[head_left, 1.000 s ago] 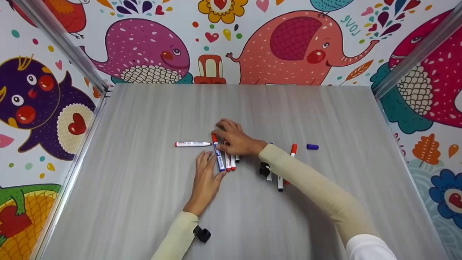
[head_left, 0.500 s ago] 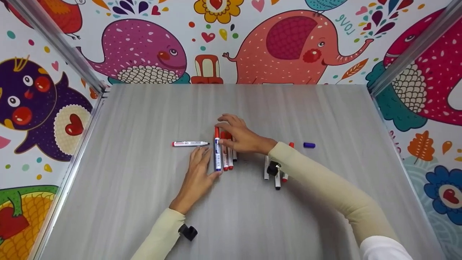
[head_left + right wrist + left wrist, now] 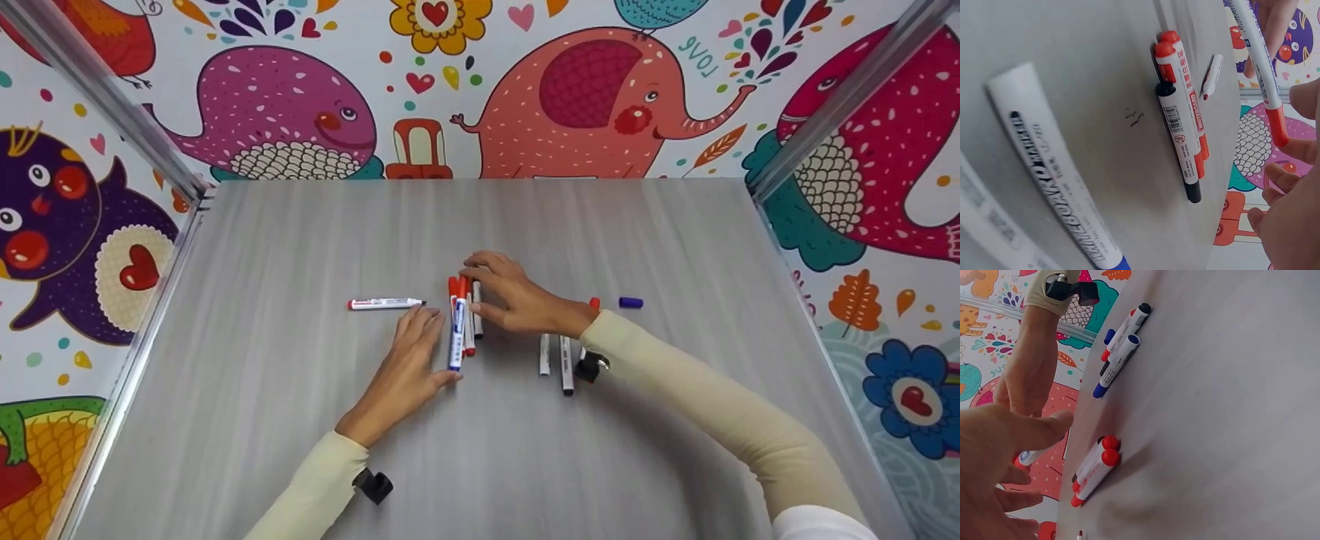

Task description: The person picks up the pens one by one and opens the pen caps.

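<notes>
A white whiteboard marker with a red cap [image 3: 1276, 125] and a blue end [image 3: 455, 367] is raised between both hands. My right hand [image 3: 517, 301] pinches its capped end, index fingertip at the cap's tip and thumb alongside. Near the blue end is the thumb of my left hand [image 3: 390, 360], whose other fingers stay loosely extended. Beneath and beside the raised marker lie red-capped markers [image 3: 1188, 84] and a black-ended marker [image 3: 1179, 135]. An uncapped marker [image 3: 385, 304] with a red end and dark tip lies just beyond the left fingertips.
Right of these, under the right forearm, lies another group of markers [image 3: 566, 367], including a blue-capped marker [image 3: 1117, 365]. A loose blue cap [image 3: 630, 302] sits farther right. The grey table [image 3: 300, 225] meets a cartoon-printed wall [image 3: 420, 97] at the back.
The held marker has swung from leaning left to nearly straight and shifted right, now overlapping the red-capped markers. Both hands moved slightly with it; the head view shifted too.
</notes>
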Available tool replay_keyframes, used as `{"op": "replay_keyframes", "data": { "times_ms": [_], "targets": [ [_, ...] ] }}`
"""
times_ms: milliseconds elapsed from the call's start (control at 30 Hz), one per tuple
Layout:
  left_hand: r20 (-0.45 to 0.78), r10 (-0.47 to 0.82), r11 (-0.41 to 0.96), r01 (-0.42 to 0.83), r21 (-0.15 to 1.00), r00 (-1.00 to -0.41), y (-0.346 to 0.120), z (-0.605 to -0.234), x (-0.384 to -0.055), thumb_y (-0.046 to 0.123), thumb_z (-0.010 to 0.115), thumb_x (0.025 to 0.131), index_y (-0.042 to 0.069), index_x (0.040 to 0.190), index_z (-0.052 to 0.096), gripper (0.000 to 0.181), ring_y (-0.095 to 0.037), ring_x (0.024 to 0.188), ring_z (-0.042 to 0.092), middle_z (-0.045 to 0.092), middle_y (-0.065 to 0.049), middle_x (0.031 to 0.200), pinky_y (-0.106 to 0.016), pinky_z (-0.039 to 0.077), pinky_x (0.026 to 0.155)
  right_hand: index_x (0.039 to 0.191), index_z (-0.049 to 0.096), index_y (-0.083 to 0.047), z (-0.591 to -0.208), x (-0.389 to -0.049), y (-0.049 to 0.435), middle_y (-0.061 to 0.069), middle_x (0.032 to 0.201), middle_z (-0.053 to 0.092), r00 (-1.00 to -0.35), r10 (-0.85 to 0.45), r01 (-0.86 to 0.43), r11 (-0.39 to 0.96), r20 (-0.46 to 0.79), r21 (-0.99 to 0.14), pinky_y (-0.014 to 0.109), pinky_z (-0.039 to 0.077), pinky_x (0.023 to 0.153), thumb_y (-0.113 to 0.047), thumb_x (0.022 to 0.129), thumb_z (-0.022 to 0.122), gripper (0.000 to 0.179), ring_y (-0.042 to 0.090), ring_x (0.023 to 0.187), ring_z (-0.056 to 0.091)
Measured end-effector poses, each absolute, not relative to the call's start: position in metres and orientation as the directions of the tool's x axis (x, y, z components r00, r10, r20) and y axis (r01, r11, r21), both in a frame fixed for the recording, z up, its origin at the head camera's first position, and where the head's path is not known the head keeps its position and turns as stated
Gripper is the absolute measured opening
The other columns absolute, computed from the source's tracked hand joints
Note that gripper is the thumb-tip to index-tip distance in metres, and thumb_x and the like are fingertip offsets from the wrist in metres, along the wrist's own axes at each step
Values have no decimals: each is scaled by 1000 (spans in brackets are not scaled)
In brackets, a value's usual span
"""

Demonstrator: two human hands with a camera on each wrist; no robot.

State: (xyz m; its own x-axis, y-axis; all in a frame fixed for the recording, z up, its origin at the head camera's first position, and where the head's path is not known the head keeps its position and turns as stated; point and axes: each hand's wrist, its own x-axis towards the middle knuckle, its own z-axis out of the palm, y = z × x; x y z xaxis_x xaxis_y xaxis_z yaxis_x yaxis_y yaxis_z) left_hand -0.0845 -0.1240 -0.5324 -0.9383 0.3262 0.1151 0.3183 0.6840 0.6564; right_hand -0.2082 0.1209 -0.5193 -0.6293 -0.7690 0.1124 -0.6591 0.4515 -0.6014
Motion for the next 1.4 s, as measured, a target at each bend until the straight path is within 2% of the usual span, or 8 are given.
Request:
{"op": "replay_keyframes", "data": {
  "times_ms": [300, 633, 800, 933, 1000, 1200, 1300, 1400],
  "targets": [
    [125, 389, 656, 369, 658, -913, -117, -528, -85, 12, 101, 79, -12, 162, 42, 104, -53, 159, 28, 46, -28, 165, -61, 30, 129, 164, 48, -6, -511, -198, 132, 17, 167, 41, -616, -776, -667, 421, 137, -615, 62, 28, 128, -31, 109, 64, 62, 32, 157, 35],
    [-18, 421, 548, 239, 802, -907, -98, -523, -87, 15, 100, 82, -4, 168, 35, 110, -42, 161, 28, 38, -22, 173, -57, 32, 129, 166, 46, -9, -506, -187, 149, 19, 168, 38, -634, -766, -635, 433, 110, -640, 63, 29, 128, -31, 111, 63, 61, 32, 158, 33],
    [-45, 438, 510, 207, 835, -898, -91, -522, -89, 20, 100, 82, -4, 169, 34, 112, -40, 161, 28, 36, -21, 173, -56, 33, 128, 167, 45, -10, -506, -182, 155, 19, 170, 37, -643, -759, -613, 433, 100, -661, 64, 30, 127, -33, 112, 63, 62, 33, 158, 33],
    [-73, 465, 456, 168, 874, -882, -87, -521, -90, 21, 98, 84, -1, 171, 30, 113, -38, 158, 33, 33, -22, 174, -55, 39, 125, 166, 45, -9, -503, -180, 161, 16, 170, 37, -657, -749, -597, 446, 88, -666, 62, 30, 128, -32, 112, 62, 61, 32, 159, 32],
    [-92, 478, 432, 143, 891, -874, -84, -519, -90, 22, 97, 85, 2, 173, 28, 114, -38, 158, 35, 32, -22, 175, -56, 38, 126, 165, 46, -8, -503, -179, 163, 16, 170, 37, -662, -745, -593, 449, 88, -668, 61, 30, 128, -31, 113, 62, 60, 32, 159, 33],
    [-137, 520, 353, 66, 933, -843, -77, -517, -92, 29, 96, 86, 8, 175, 26, 115, -41, 164, 28, 28, -20, 179, -58, 25, 131, 158, 53, -6, -504, -176, 170, 14, 163, 47, -686, -716, -574, 426, 128, -699, 53, 35, 128, -30, 115, 60, 49, 29, 153, 42],
    [-150, 556, 267, 4, 964, -818, -75, -518, -92, 24, 95, 88, 8, 175, 24, 114, -44, 163, 28, 25, -19, 180, -58, 27, 130, 151, 58, -8, -504, -174, 172, 11, 156, 54, -721, -680, -525, 414, 131, -743, 54, 39, 125, -28, 115, 61, 41, 28, 148, 49],
    [-155, 595, 197, -44, 979, -788, -75, -518, -92, 17, 92, 89, 10, 176, 21, 113, -51, 159, 33, 23, -20, 180, -61, 34, 126, 144, 61, -9, -503, -171, 174, 12, 147, 62, -764, -638, -446, 413, 98, -794, 59, 45, 120, -30, 115, 62, 36, 30, 141, 56]
  ]
}}
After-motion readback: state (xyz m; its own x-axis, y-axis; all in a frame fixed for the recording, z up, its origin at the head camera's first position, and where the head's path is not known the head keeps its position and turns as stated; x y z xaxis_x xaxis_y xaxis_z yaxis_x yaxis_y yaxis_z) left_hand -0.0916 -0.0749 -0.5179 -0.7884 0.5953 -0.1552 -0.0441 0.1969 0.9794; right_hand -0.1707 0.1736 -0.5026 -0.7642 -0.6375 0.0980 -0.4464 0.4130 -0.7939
